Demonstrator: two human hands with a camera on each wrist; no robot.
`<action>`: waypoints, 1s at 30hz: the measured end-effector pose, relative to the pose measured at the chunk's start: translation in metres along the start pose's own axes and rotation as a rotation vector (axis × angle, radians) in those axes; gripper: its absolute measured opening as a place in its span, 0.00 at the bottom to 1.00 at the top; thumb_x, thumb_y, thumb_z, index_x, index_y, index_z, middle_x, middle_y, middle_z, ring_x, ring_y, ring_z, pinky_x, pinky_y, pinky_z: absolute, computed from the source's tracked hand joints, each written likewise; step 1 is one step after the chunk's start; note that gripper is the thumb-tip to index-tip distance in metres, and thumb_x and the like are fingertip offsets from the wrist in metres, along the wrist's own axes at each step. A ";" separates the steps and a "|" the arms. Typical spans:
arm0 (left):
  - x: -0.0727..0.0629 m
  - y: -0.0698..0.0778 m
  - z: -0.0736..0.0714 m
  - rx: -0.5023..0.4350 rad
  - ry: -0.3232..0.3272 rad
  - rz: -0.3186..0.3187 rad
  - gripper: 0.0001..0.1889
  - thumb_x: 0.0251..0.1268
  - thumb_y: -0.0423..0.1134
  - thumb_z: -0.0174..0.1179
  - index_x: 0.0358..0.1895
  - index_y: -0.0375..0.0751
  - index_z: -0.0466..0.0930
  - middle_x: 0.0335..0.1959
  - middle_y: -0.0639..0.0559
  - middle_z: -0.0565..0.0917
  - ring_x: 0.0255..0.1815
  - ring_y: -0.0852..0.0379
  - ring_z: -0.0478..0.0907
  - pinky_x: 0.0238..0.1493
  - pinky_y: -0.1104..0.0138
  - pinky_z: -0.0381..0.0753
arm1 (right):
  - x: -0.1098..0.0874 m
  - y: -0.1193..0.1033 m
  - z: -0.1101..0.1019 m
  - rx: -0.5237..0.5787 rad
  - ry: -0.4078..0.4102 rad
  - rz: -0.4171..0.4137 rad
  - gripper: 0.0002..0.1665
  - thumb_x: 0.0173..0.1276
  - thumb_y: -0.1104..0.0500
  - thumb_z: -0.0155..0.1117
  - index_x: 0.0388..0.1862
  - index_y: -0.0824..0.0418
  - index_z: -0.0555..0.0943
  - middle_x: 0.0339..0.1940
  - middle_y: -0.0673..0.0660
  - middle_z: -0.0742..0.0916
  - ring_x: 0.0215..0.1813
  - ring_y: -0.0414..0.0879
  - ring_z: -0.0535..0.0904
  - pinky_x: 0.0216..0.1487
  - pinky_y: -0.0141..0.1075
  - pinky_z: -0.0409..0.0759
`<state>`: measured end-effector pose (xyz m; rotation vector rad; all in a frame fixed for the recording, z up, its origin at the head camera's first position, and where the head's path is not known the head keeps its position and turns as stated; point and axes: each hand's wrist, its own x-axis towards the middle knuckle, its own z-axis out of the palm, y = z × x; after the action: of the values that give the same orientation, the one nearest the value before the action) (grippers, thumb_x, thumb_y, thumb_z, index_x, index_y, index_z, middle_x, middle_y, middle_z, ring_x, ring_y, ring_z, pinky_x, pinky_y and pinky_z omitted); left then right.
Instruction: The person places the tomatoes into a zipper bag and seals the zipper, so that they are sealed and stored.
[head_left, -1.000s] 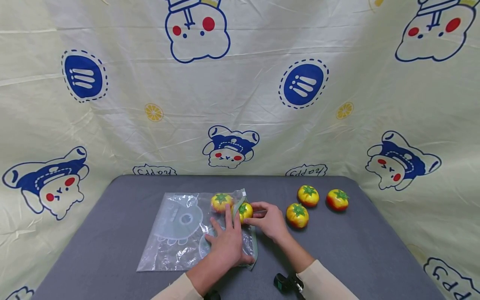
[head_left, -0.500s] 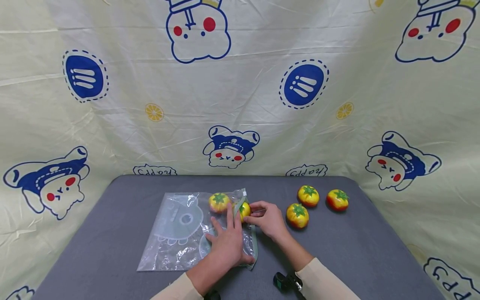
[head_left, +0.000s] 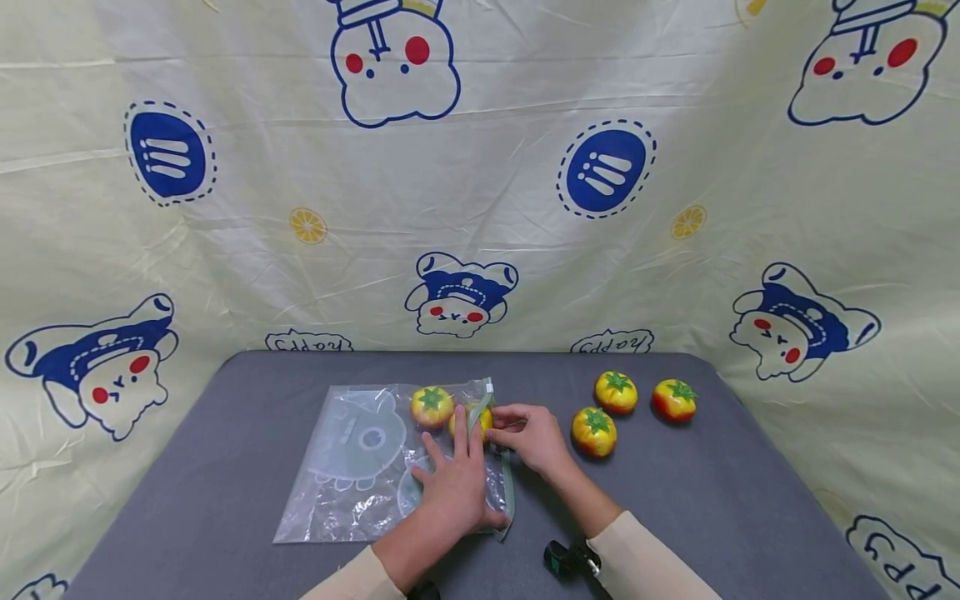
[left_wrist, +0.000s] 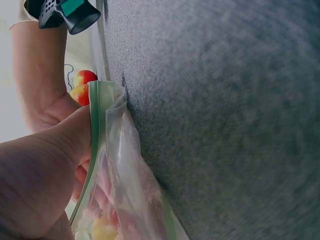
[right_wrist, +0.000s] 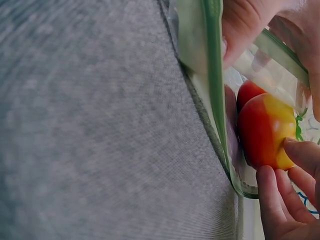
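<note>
A clear zip bag (head_left: 356, 504) with a green-edged mouth lies flat, its mouth facing right. My left hand (head_left: 453, 487) rests on it with fingers straight and spread; in the right wrist view its thumb (right_wrist: 242, 27) sits in the mouth between the two green strips. My right hand (head_left: 536, 437) pinches a red-and-yellow toy tomato (right_wrist: 260, 130) with thumb and fingertips, at the mouth opening. Deeper inside lies another tomato (head_left: 432, 407) with a green star-shaped top. The left palm hides part of the bag.
Three more tomatoes sit on the grey table (head_left: 720, 517) to the right: a near one (head_left: 594, 432), one behind it (head_left: 616, 392) and a redder one (head_left: 674, 401). A patterned cloth (head_left: 525, 183) hangs behind the table.
My right hand has pushed its tomato a little to the left, further into the bag. The other tomato inside has shifted left too. My left hand has stayed in place.
</note>
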<state>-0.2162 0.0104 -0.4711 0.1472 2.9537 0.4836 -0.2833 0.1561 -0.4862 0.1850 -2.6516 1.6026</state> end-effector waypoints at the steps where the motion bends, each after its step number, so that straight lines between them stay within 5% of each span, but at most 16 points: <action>1: 0.000 0.000 0.000 -0.001 0.000 0.002 0.74 0.28 0.66 0.84 0.82 0.48 0.49 0.87 0.48 0.33 0.77 0.15 0.46 0.61 0.21 0.62 | 0.000 0.000 0.000 -0.004 -0.004 0.000 0.18 0.58 0.59 0.81 0.47 0.61 0.90 0.39 0.57 0.92 0.37 0.45 0.89 0.42 0.39 0.89; 15: 0.000 0.000 -0.001 0.009 -0.004 0.010 0.73 0.28 0.67 0.84 0.82 0.49 0.50 0.87 0.48 0.34 0.77 0.14 0.47 0.60 0.21 0.63 | 0.002 -0.005 0.000 -0.033 -0.085 -0.037 0.18 0.63 0.59 0.77 0.51 0.60 0.89 0.36 0.55 0.91 0.35 0.43 0.86 0.35 0.35 0.86; 30: 0.000 0.002 -0.001 0.010 -0.012 0.001 0.74 0.27 0.67 0.85 0.83 0.49 0.50 0.87 0.48 0.33 0.78 0.15 0.46 0.61 0.21 0.63 | -0.003 -0.001 -0.004 0.029 -0.059 -0.008 0.21 0.63 0.58 0.78 0.54 0.61 0.88 0.39 0.56 0.92 0.37 0.45 0.89 0.39 0.38 0.88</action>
<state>-0.2163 0.0115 -0.4693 0.1521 2.9451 0.4673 -0.2805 0.1597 -0.4837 0.2473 -2.6683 1.6596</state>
